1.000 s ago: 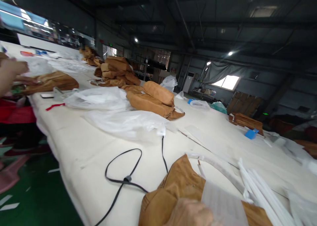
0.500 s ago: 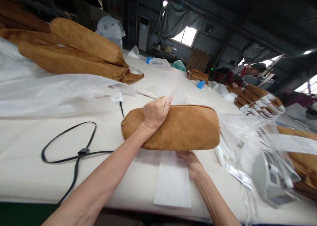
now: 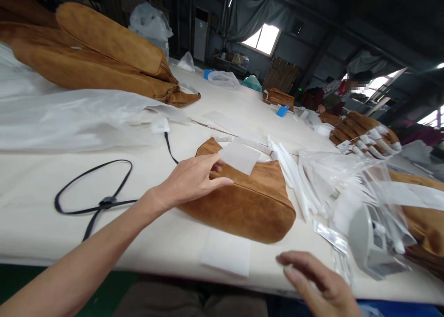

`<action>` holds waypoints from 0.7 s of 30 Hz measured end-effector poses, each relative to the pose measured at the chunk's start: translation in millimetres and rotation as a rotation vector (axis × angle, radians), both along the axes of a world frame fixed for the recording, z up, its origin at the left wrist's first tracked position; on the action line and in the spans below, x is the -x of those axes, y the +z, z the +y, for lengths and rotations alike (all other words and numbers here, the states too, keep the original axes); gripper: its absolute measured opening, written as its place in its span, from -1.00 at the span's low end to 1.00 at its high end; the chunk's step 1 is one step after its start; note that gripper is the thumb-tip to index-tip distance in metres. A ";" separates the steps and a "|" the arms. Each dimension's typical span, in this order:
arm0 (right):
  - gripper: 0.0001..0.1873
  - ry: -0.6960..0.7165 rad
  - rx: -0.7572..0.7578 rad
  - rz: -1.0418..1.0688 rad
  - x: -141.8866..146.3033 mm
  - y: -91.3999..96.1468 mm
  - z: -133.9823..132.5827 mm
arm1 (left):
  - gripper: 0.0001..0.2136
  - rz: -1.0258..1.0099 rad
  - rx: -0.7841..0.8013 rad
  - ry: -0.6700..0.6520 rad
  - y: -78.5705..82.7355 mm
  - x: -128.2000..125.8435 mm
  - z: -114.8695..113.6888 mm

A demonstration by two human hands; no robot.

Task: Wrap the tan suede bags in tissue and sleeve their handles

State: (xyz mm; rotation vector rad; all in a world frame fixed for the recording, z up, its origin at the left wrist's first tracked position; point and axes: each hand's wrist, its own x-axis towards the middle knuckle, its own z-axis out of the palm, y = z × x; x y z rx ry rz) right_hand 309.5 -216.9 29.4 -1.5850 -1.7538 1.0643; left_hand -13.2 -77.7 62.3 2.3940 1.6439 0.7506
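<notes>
Head cam from my end, and I can't read any brand, label or writing anywhere, not on the tan suede bag (image 3: pixel 249 210) and not on the white paper sheets. Compared with the frame half a second back, the bag is turned over, so its open top now faces the upper part of the frame. A white paper sheet (image 3: pixel 239 158) sits at the mouth, and a white strip (image 3: pixel 243 143) curves around the opening.

The bag lies on the cream-covered table (image 3: pixel 69 233), center of the frame. My left hand (image 3: pixel 192 178) rests open on its upper side, fingers spread, not clamped. My right hand (image 3: pixel 312 280) has come off the bag and hangs open at the lower right, near the table's front edge, so the hands are well apart. A second white paper sheet (image 3: pixel 225 252) lies flat just below the bag.

White plastic rods (image 3: pixel 291 178) and clear plastic bags (image 3: pixel 340 183) sit to the right, a black cord (image 3: pixel 93 201) lies to the left, and more tan bags (image 3: pixel 104 44) are piled at the upper left.
</notes>
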 end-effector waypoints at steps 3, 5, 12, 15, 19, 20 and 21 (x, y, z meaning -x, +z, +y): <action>-0.54 -0.028 -0.689 -0.437 7.5 19.4 38.2 | -0.60 0.243 0.023 -0.055 6.0 4.0 -6.8; -0.31 0.090 -0.846 -0.666 23.1 19.2 63.6 | -0.54 0.349 -0.005 -0.132 3.6 -2.1 -11.7; -0.59 0.213 -0.787 -1.038 52.4 -11.6 104.4 | -0.65 0.395 -0.070 -0.248 -23.8 -21.1 -8.4; -0.70 0.205 -0.811 -0.983 44.5 -18.7 107.0 | -0.64 0.365 -0.037 -0.227 -24.4 -5.9 -1.0; -0.80 0.253 -0.844 -0.940 33.0 -26.3 114.1 | -0.68 0.351 0.101 -0.112 -16.3 19.1 1.3; -0.82 0.272 -0.829 -0.926 29.2 -28.4 116.9 | -0.70 0.350 0.119 -0.113 -14.4 22.8 0.1; -0.82 0.290 -0.808 -0.897 24.3 -30.8 120.4 | -0.72 0.348 0.125 -0.122 -13.0 25.4 -1.4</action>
